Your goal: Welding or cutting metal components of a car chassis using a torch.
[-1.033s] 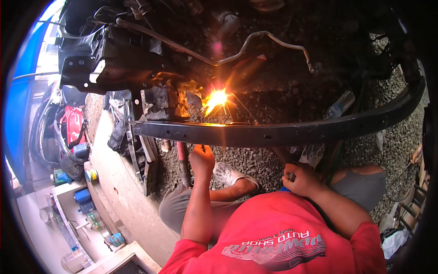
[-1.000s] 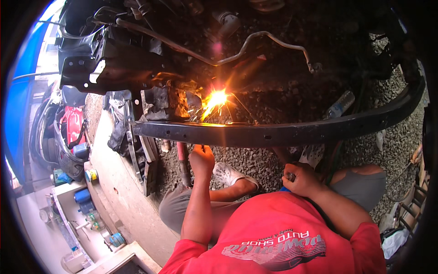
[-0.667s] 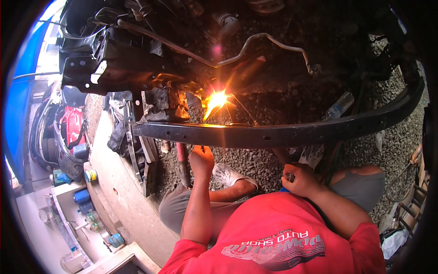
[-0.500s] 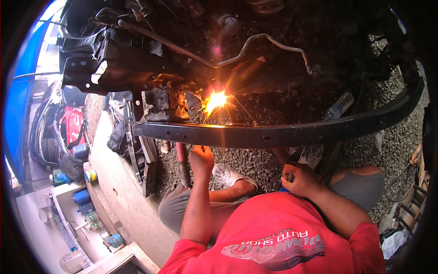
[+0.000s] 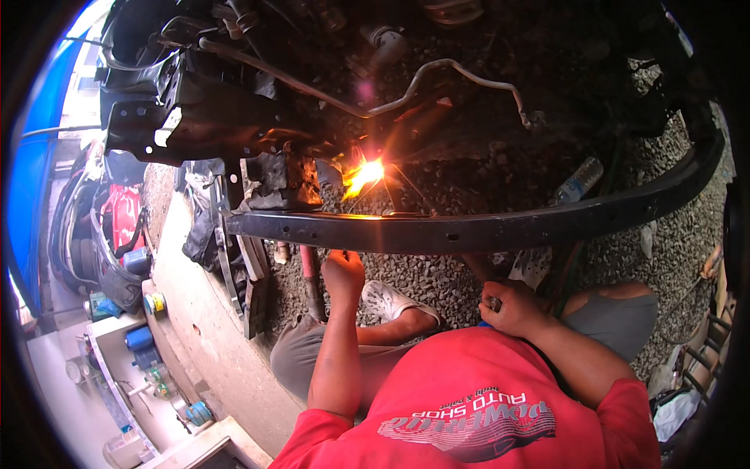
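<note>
A dark curved bumper beam [image 5: 500, 237] spans the front of a vehicle's underside. Behind its left part burns a bright yellow-orange flame [image 5: 366, 177], beside a rusty, glowing metal bracket [image 5: 301, 184]. My left hand [image 5: 344, 275] is closed right at the beam's lower edge; whatever its fingers pinch is hidden there. Farther right, my right hand [image 5: 512, 306] is wrapped round the handle of a torch, whose thin brownish tube [image 5: 478, 267] slants up behind the beam toward the flame. Glare covers the tip.
A bent metal pipe [image 5: 414, 86] hangs above the flame. A plastic bottle [image 5: 580, 181] lies on gravel [image 5: 414, 270] behind the beam. A red post [image 5: 310, 273] stands left of my left hand. Tools and containers sit in a white tray [image 5: 98, 344] at the lower left.
The flame has shifted slightly left and appears a little longer toward the lower left. Both hands keep nearly the same places and grips.
</note>
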